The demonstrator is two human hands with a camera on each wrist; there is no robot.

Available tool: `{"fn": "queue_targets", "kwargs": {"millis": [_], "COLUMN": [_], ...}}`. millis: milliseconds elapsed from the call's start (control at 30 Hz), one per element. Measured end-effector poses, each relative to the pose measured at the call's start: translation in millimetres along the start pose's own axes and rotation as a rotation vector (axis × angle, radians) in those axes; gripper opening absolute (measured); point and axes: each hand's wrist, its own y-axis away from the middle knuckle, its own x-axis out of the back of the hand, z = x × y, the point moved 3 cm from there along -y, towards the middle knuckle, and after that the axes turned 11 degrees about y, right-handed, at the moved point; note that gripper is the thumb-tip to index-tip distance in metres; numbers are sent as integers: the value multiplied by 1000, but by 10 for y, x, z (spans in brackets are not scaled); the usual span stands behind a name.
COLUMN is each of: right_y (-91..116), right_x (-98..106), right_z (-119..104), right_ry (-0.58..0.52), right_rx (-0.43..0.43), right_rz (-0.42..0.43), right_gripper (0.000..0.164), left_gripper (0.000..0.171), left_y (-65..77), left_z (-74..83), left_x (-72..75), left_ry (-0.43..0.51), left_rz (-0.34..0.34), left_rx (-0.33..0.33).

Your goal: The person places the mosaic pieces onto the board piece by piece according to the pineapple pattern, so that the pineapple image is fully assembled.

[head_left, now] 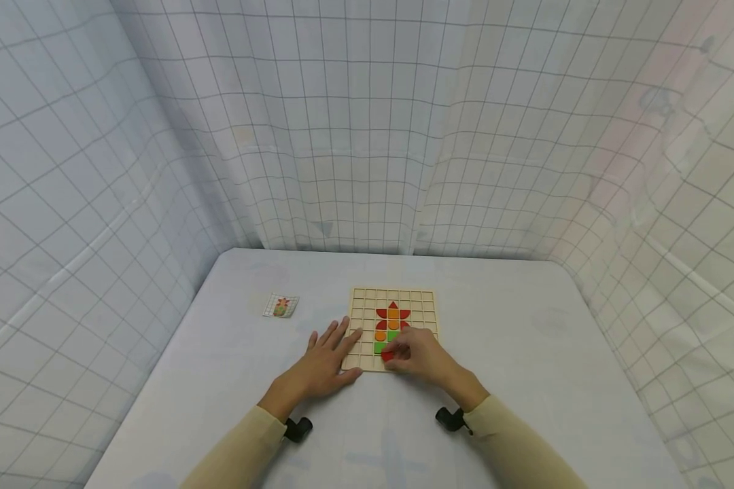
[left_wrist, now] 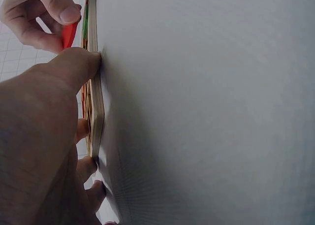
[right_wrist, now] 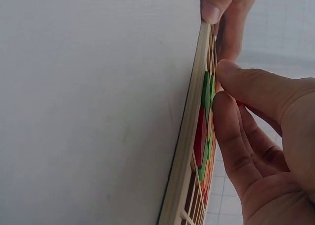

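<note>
My left hand point(head_left: 324, 363) lies with fingers spread at the left side of a wooden grid board point(head_left: 425, 297). Its thumb touches the board's front left corner. Over the front rows, my right hand point(head_left: 422, 356) pinches a small red piece point(left_wrist: 69, 35) between thumb and fingers, partly hidden by the fingertips. Set in the grid is a figure of red, orange and green pieces, among them a red triangle point(head_left: 393, 305), an orange circle point(head_left: 380, 335) and a green square point(head_left: 379, 347). In the right wrist view another red piece point(right_wrist: 200, 136) sits among green ones near the front edge.
A small picture card point(head_left: 281, 305) with a coloured figure on a grid lies left of the board. The white table point(head_left: 514, 326) is enclosed by white grid-patterned curtains point(head_left: 367, 136) at the back and sides. Dark wrist cameras point(head_left: 298, 429) sit at both cuffs.
</note>
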Motion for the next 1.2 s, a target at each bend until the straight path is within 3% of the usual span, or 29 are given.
{"fn": "queue_targets", "kwargs": {"millis": [233, 467, 567, 833, 1200], "right_y": [-82, -130, -133, -98, -75], "right_x": [-72, -116, -131, -103, -114], "right_z": [-58, -84, -77, -99, -88], "right_ry": [47, 76, 91, 127, 121], "right_rx": [40, 26, 13, 16, 42], "right_rz": [7, -12, -21, -27, -44], "right_gripper": [23, 23, 24, 28, 12], "left_gripper": [84, 86, 85, 85, 84], "left_y": [6, -68, -34, -44, -30], "left_z": [3, -236, -174, -201, -208], "left_x": [-4, -155, -119, -130, -124], "left_ry": [-1, 80, 85, 68, 81], "left_rz": [1, 78, 69, 86, 83], "left_rx": [-11, -97, -106, -114, -129]}}
